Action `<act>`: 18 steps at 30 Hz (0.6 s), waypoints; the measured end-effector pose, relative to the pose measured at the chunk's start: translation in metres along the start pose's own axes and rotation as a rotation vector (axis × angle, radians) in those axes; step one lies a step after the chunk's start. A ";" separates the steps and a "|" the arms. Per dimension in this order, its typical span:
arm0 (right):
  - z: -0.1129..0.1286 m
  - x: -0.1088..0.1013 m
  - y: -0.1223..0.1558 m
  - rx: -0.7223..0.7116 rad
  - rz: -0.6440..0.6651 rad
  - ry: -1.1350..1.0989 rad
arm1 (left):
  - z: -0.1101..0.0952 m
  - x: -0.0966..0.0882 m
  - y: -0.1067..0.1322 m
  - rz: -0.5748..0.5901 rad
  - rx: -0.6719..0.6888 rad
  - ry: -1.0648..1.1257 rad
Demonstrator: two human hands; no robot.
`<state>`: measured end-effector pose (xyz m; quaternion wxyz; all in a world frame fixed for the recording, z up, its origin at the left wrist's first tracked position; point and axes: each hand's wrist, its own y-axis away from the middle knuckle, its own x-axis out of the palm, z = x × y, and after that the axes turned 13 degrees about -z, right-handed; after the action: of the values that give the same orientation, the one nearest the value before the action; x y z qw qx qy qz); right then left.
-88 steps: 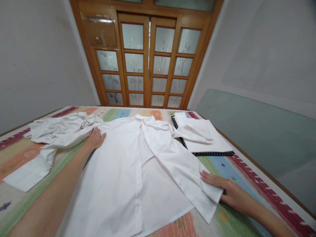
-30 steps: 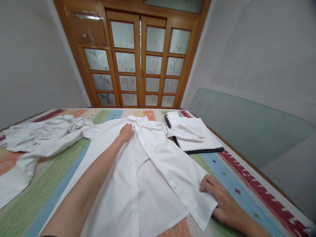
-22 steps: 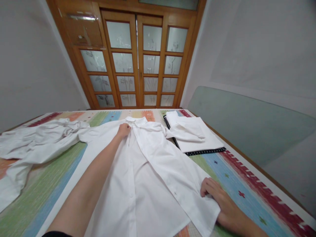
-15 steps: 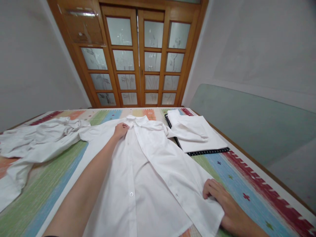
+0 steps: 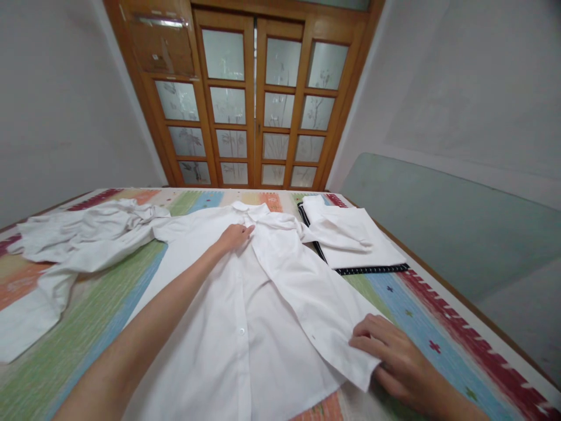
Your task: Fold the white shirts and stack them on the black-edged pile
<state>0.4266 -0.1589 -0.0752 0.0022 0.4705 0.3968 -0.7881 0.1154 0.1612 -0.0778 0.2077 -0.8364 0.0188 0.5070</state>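
Note:
A white button-up shirt (image 5: 293, 280) lies front up with its collar toward the far side, its front partly open. My left hand (image 5: 235, 237) is closed in a pinch on the front edge just below the collar (image 5: 249, 209). At the lower right, my right hand (image 5: 390, 351) grips the side of the shirt's front panel near the hem, fingers bent over the cloth. The panel's bottom corner hangs slightly raised beside it. A button (image 5: 241, 331) shows on the left front strip. The fingertips of both hands are partly hidden.
A crumpled white garment (image 5: 87, 234) lies at the left beside the shirt's sleeve. Folded white cloth (image 5: 385, 251) with a black patterned edge (image 5: 372, 270) sits at the right, a sleeve over it. Beneath is a striped, colourful cover (image 5: 118, 286). Wooden glass-paned doors (image 5: 258, 105) stand behind.
My right hand has drawn the front panel's lower corner inward to the left and lifted it slightly. My left hand has shifted a little right along the shirt front. The view has turned slightly left.

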 end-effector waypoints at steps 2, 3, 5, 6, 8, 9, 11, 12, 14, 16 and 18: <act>0.005 0.001 -0.007 -0.025 -0.026 -0.001 | -0.006 0.005 0.003 0.039 -0.074 0.085; 0.009 0.002 -0.010 -0.022 -0.036 0.003 | -0.009 0.007 0.004 0.019 -0.113 0.101; 0.018 0.004 -0.016 -0.013 -0.055 0.016 | -0.012 0.009 0.006 -0.030 -0.186 0.136; 0.024 0.005 -0.019 -0.015 -0.063 0.023 | -0.014 0.010 0.006 -0.038 -0.220 0.172; 0.038 0.008 -0.025 -0.035 -0.066 0.028 | -0.016 0.009 0.006 -0.045 -0.254 0.273; 0.045 0.010 -0.028 -0.050 -0.060 0.030 | -0.017 0.009 0.005 -0.062 -0.246 0.323; 0.059 0.015 -0.033 -0.083 -0.028 0.044 | -0.019 0.006 0.003 -0.128 -0.207 0.411; 0.065 0.018 -0.036 -0.103 0.001 0.058 | -0.019 0.005 0.002 -0.160 -0.192 0.453; 0.076 0.027 -0.039 -0.147 0.067 0.101 | -0.017 0.002 -0.001 -0.206 -0.210 0.535; 0.083 0.040 -0.040 -0.203 0.127 0.146 | -0.012 0.000 -0.003 -0.256 -0.269 0.575; 0.086 0.057 -0.039 -0.277 0.159 0.171 | -0.005 -0.002 -0.005 -0.311 -0.311 0.540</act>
<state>0.3161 -0.1652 -0.0724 0.0954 0.5609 0.4619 -0.6804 0.1200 0.1635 -0.0728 0.1401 -0.9547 -0.1323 0.2266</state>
